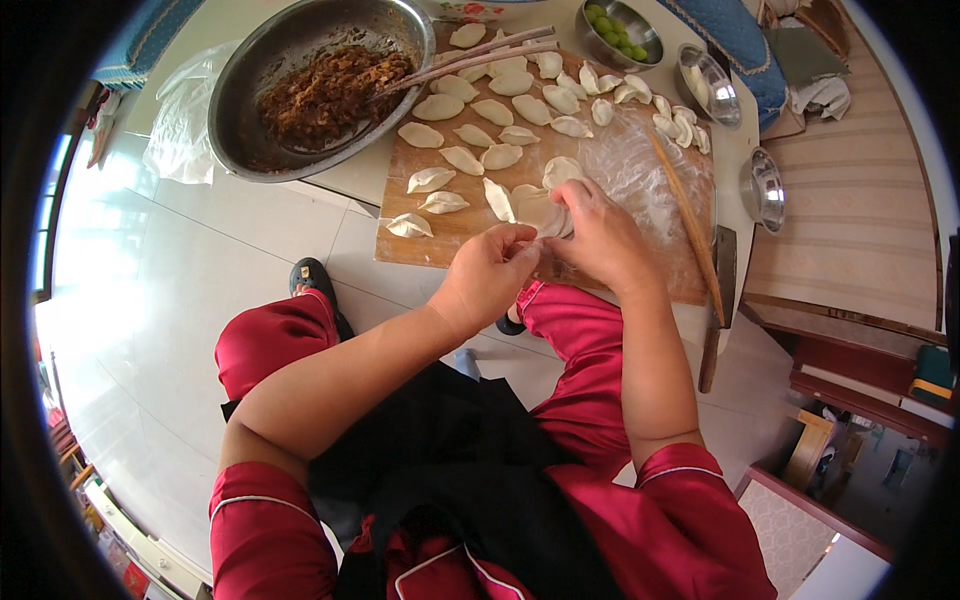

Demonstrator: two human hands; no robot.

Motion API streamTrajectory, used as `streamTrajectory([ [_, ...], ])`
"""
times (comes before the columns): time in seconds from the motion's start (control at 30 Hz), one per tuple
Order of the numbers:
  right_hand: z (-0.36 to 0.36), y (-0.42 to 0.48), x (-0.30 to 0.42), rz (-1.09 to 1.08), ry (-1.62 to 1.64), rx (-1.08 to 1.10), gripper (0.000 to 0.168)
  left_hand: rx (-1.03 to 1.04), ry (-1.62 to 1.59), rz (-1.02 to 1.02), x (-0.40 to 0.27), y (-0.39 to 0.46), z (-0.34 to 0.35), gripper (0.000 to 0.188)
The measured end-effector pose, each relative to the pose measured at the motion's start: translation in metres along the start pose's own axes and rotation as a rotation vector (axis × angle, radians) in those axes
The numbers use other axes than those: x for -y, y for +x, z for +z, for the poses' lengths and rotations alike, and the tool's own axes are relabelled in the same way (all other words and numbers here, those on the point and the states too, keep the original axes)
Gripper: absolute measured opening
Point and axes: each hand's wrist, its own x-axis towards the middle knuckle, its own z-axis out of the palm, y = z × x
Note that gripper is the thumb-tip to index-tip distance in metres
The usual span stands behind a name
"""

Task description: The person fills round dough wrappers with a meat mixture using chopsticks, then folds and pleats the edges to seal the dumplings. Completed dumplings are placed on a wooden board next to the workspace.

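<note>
Over the near part of a floured wooden board [465, 244], my left hand [491, 274] has its thumb and fingers bent together; whether anything is between them cannot be told. My right hand [600, 232] touches the edge of a pile of round dough wrappers [541, 212]. Both hands' fingertips nearly meet there. Just beyond the pile lies another flat round wrapper [561, 172], and a folded dumpling [499, 200] is to its left. Many shaped dumplings [493, 112] are spread over the left and far parts of the board.
A large metal bowl [225, 142] holds brown filling and a pair of chopsticks [480, 56]. A wooden rolling pin [686, 217] lies at the board's right, beside a cleaver [724, 266]. Small metal bowls stand at the far right, one with green balls [615, 34]. A plastic bag [187, 112] hangs left.
</note>
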Motion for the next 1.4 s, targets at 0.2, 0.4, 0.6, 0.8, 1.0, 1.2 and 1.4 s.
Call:
streamTrajectory([
  [0.2,-0.003,0.018,-0.040,0.019,0.068,-0.204,0.036,0.124,0.086,-0.066,-0.003,-0.002,0.008,0.037],
  [0.4,0.005,0.037,-0.038,0.005,-0.030,-0.138,0.032,0.065,-0.004,-0.071,-0.007,-0.001,0.012,0.029],
  [0.6,-0.001,0.045,-0.024,0.222,-0.019,-0.055,0.025,0.061,-0.048,-0.048,0.001,0.004,0.014,0.026],
  [0.8,0.000,0.043,-0.027,0.110,0.033,-0.127,0.026,0.153,0.012,-0.055,-0.008,0.007,0.014,0.028],
  [1.0,0.000,0.023,-0.019,-0.076,0.051,0.004,0.024,0.144,-0.036,-0.050,-0.005,0.008,0.014,0.029],
  [1.2,0.000,0.029,-0.024,-0.048,0.131,0.058,0.017,0.169,-0.055,-0.078,-0.005,0.007,0.014,0.030],
  [1.4,0.003,0.032,-0.025,-0.104,0.018,-0.013,0.012,0.152,-0.021,-0.083,-0.006,0.007,0.010,0.028],
])
